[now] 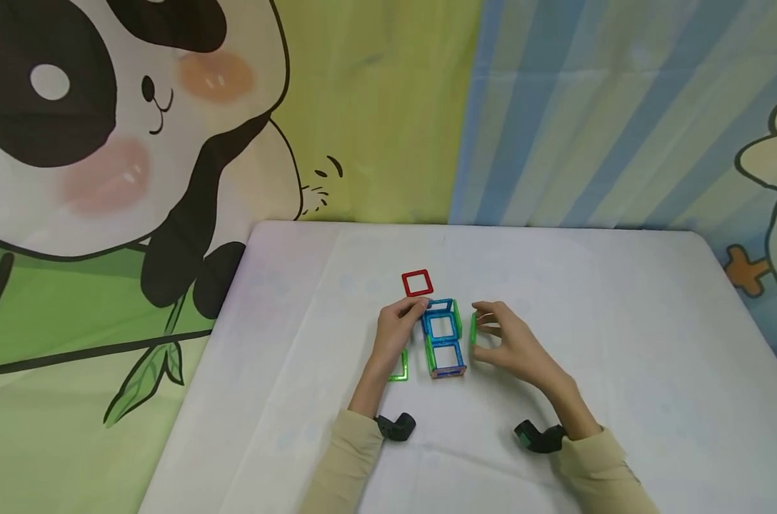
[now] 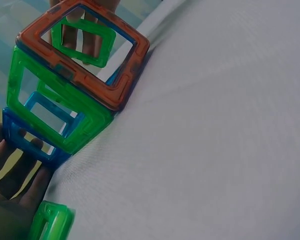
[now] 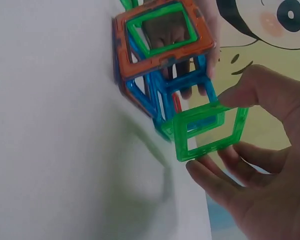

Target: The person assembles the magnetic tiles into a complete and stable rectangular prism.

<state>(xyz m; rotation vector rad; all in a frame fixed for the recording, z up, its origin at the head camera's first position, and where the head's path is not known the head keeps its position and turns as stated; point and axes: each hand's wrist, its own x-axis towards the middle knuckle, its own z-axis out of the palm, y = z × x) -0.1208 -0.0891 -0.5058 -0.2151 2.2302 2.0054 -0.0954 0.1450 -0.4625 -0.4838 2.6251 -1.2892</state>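
A structure of square magnetic tiles (image 1: 445, 355) stands on the table, with blue, green and orange frames joined at their edges. My left hand (image 1: 396, 330) grips its far left part by a blue tile (image 2: 30, 142). To the right of the structure, and apart from it, my right hand (image 1: 517, 346) pinches a green magnetic tile (image 3: 210, 131) between thumb and fingertips. The orange tile (image 3: 124, 45) forms the structure's near end. Beside my left wrist lies another green tile (image 1: 401, 368), partly hidden by that arm.
A red square tile (image 1: 417, 283) lies flat beyond the structure. The white table (image 1: 620, 300) runs back to a wall cloth (image 1: 376, 107) printed with a panda. Each wrist wears a black device (image 1: 398, 427).
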